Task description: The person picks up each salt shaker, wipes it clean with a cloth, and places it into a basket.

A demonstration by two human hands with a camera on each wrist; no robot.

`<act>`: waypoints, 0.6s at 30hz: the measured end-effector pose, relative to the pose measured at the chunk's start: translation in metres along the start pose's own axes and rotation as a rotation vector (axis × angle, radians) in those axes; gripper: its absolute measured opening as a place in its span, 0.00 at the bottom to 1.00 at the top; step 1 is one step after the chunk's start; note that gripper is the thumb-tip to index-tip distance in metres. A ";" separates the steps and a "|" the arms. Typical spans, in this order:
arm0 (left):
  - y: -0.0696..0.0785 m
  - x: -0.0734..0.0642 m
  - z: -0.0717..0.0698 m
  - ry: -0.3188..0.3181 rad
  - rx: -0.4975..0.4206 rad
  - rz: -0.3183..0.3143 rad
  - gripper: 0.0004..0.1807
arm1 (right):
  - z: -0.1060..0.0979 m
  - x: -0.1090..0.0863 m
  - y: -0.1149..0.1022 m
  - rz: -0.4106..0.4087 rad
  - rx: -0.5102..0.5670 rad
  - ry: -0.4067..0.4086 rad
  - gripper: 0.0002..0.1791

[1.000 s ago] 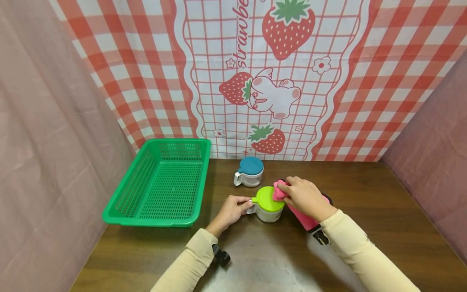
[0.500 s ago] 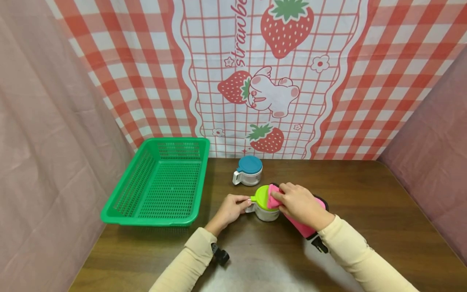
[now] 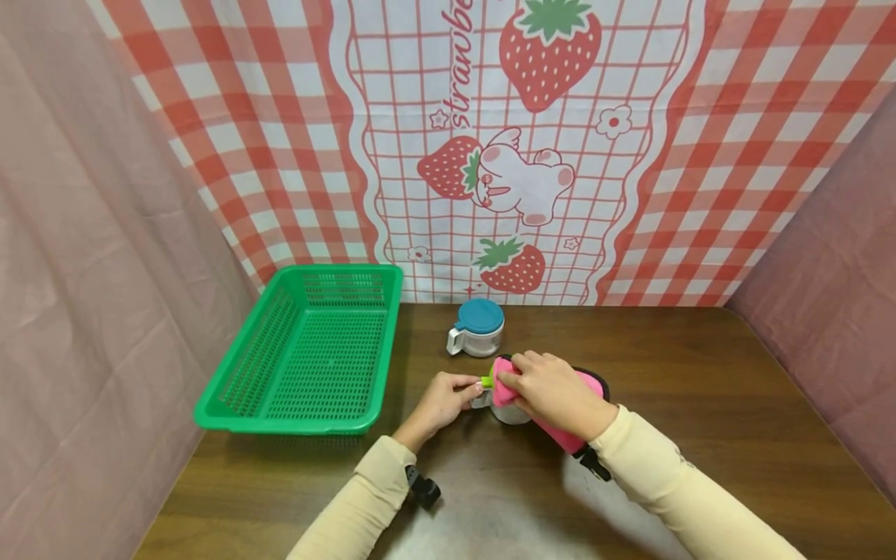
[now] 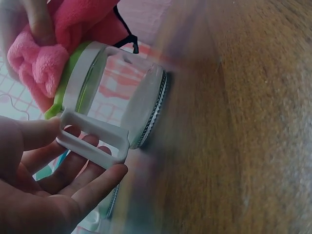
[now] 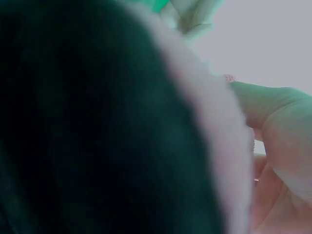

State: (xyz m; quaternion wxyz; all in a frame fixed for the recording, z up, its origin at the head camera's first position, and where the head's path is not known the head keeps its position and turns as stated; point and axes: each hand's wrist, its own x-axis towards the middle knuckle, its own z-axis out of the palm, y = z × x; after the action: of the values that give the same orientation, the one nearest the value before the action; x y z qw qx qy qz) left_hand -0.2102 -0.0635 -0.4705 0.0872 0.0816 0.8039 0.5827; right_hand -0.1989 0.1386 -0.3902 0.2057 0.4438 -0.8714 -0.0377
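A clear jar (image 3: 511,414) with a lime-green lid and a white handle stands on the table. My left hand (image 3: 441,403) holds it by the handle (image 4: 95,155), thumb at the top and fingers beneath and behind. My right hand (image 3: 556,395) grips a bunched pink plush cloth (image 3: 502,389) and presses it onto the green lid (image 4: 72,78), hiding most of the lid in the head view. Black edging and a black buckle (image 3: 593,465) show by the cloth under the right forearm. In the right wrist view a blurred dark shape covers much of the scene.
A matching jar with a blue lid (image 3: 480,317) stands just behind, near the back edge of the wooden table (image 3: 700,404). To the left sits a green perforated basket (image 3: 392,342). A checked strawberry curtain (image 3: 616,233) hangs behind the table.
My right hand has slid the pink cloth leftward across the green lid, covering more of it. My left hand keeps its hold on the handle and the jar stays in place.
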 end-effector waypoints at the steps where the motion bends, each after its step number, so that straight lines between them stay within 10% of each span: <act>1: 0.000 0.000 0.000 -0.001 -0.003 0.001 0.14 | 0.000 0.002 0.000 0.000 0.001 0.000 0.16; 18: -0.002 0.002 0.001 0.011 -0.007 0.001 0.14 | 0.007 0.024 0.020 0.089 0.033 -0.077 0.13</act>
State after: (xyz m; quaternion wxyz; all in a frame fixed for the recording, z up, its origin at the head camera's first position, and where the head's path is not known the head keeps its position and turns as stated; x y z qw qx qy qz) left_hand -0.2116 -0.0630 -0.4727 0.0827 0.0784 0.8022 0.5861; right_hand -0.2293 0.1314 -0.3834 0.1662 0.4064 -0.8979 -0.0309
